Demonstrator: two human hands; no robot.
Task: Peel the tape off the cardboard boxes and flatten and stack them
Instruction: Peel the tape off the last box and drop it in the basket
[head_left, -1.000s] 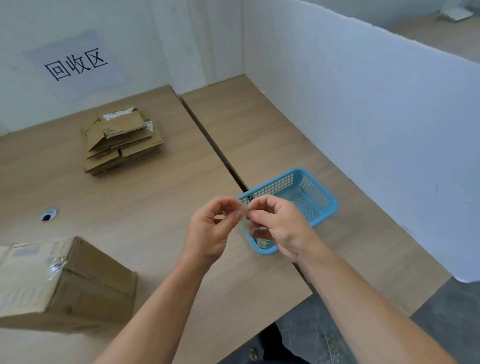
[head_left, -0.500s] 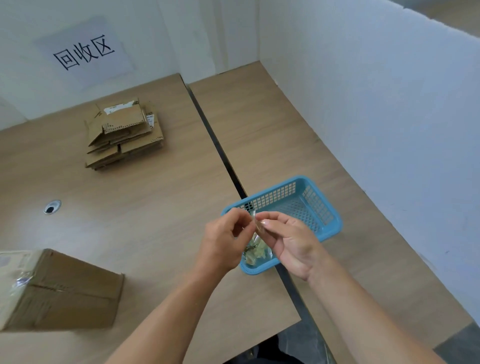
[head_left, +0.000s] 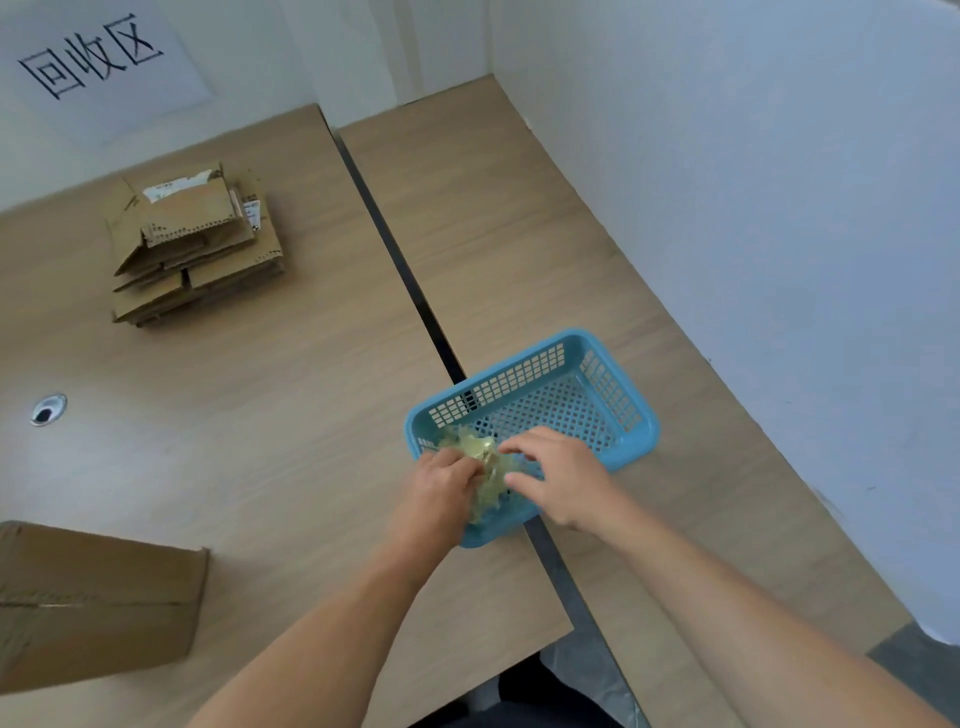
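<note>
Cardboard box (head_left: 98, 608) lies lengthwise left–right — tape wad (head_left: 480, 451) in basket (head_left: 524, 370)

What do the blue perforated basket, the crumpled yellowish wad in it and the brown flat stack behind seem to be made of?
Blue perforated basket: moulded plastic, smooth, glossy, uniform grid holes. Crumpled yellowish wad: probably clear packing tape; translucent and shiny. Brown flat stack: matte cardboard, layered edges, perforated tear strips.

Two light wooden tables stand side by side, the left table (head_left: 234, 415) and right table (head_left: 519, 234) split by a dark gap (head_left: 395, 249). A white wall at the far end carries a paper sign (head_left: 98, 57); a pale partition (head_left: 753, 208) runs along the right. Grey floor (head_left: 924, 670) shows near right.
</note>
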